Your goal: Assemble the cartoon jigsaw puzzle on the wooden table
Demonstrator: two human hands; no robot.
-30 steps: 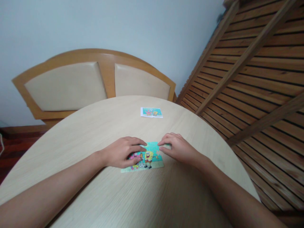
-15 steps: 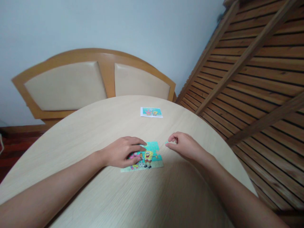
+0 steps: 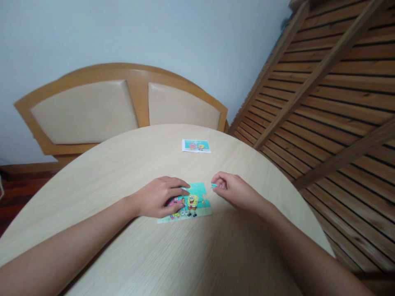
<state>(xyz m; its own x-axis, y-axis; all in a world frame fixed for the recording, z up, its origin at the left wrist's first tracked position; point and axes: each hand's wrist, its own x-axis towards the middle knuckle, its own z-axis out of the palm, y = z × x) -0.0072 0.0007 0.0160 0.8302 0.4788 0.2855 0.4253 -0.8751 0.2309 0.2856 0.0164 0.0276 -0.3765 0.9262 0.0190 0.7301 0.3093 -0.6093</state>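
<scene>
A cartoon jigsaw puzzle (image 3: 197,200) in turquoise, yellow and pink lies on the table, with a notch at its right edge. My left hand (image 3: 163,197) rests on the puzzle's left part, fingers spread, hiding some of it. Just right of the puzzle, my right hand (image 3: 231,189) pinches a small turquoise puzzle piece (image 3: 214,186) between thumb and fingers. The piece is apart from the puzzle.
A small printed picture card (image 3: 196,146) lies farther back on the round wooden table (image 3: 123,156). Behind the table stands a padded wooden chair back (image 3: 132,74) against the wall. Wooden slats (image 3: 339,82) rise on the right.
My right hand has moved slightly left with the turquoise piece, closer to the puzzle, and the piece shows more clearly. My left hand has stayed on the puzzle.
</scene>
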